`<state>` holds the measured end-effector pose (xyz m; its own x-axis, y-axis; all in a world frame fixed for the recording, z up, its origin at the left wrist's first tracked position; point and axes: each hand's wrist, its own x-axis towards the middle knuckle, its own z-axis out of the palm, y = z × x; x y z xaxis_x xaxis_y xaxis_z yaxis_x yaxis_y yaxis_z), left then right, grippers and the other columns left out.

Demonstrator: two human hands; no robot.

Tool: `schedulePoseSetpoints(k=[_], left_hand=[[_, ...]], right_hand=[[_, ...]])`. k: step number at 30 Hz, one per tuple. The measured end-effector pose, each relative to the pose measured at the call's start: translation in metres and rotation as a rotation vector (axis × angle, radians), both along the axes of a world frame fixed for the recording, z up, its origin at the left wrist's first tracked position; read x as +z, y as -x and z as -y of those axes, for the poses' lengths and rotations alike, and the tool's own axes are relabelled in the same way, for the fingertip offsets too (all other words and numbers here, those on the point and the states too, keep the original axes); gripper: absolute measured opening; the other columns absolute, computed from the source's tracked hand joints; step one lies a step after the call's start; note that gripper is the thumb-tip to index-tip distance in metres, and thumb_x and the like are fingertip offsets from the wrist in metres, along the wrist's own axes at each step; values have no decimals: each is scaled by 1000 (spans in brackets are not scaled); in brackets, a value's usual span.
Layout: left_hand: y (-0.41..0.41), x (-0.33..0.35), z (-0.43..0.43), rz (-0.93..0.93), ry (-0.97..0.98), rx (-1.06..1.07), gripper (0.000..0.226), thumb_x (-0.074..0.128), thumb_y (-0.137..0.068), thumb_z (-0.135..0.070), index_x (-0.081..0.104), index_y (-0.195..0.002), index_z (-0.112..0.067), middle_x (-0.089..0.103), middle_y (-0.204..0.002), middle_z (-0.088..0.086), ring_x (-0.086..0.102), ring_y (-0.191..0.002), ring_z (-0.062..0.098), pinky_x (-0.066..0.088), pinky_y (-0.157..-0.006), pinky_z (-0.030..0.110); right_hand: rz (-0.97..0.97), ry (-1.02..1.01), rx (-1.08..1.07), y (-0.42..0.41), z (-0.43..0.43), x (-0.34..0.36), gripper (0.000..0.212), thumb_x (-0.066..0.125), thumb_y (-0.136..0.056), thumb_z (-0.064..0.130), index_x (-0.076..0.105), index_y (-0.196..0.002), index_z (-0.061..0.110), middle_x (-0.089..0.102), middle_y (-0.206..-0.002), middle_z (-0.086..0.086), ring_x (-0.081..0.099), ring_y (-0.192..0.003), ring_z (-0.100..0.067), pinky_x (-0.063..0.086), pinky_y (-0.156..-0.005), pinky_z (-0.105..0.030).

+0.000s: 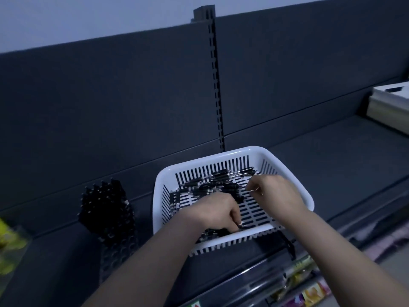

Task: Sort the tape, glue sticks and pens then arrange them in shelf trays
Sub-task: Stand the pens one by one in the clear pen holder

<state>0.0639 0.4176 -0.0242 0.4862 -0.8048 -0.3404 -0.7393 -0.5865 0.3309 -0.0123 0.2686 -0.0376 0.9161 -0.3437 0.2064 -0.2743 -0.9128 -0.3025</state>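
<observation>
A white slotted plastic tray (294,180) stands on the dark grey shelf (332,156) with several black pens (218,181) scattered on its floor. My left hand (218,212) is down inside the tray near its front wall, fingers pinched on a black pen (242,226) by the front edge. My right hand (273,189) hovers over the right half of the tray with fingers curled and thumb meeting forefinger; whether it holds anything is too blurred to tell.
A black holder packed with upright black pens (106,209) stands left of the tray. Yellow packaged goods (8,242) sit at the far left. A stack of white and beige boxes (389,107) lies at the right. Colourful packets (309,291) fill the lower shelf.
</observation>
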Motion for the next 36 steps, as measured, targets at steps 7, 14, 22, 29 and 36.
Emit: schedulePoseSetpoints(k=[7,14,22,29,36], left_hand=[[-21,-5,2,219,114,169,15,70,-86,-28,68,-99,-20,60,-84,-9,58,-81,12,44,-69,27],[-33,13,-26,201,540,520,14,62,-91,-25,71,-103,-24,69,-90,-10,61,-76,7,52,-78,27],[-27,37,-58,270,854,582,18,54,-95,-16,66,-108,-22,62,-103,-9,56,-85,-4,44,-78,13],[-18,74,-118,358,1117,745,19,55,-93,-14,61,-108,-24,62,-94,-14,56,-83,-7,46,-76,8],[-12,76,-203,471,1015,802,19,58,-92,-12,66,-105,-24,60,-85,-12,53,-70,-2,40,-66,4]], right_hand=[[-14,-15,71,-8,-2,6,18,56,-88,24,67,-99,34,70,-95,12,63,-94,-11,46,-69,-26],[-348,20,189,-27,-17,1,26,70,-81,23,68,-107,29,67,-104,4,63,-98,-18,52,-80,-30],[-268,-160,189,-32,-28,6,11,71,-81,19,70,-90,26,69,-94,5,63,-86,-13,47,-73,-23],[327,-500,315,-36,-85,73,15,73,-83,22,69,-96,29,64,-77,14,57,-67,6,39,-63,-1],[348,-583,487,-56,-166,79,17,77,-78,20,66,-87,28,62,-72,10,58,-64,-1,44,-65,-10]])
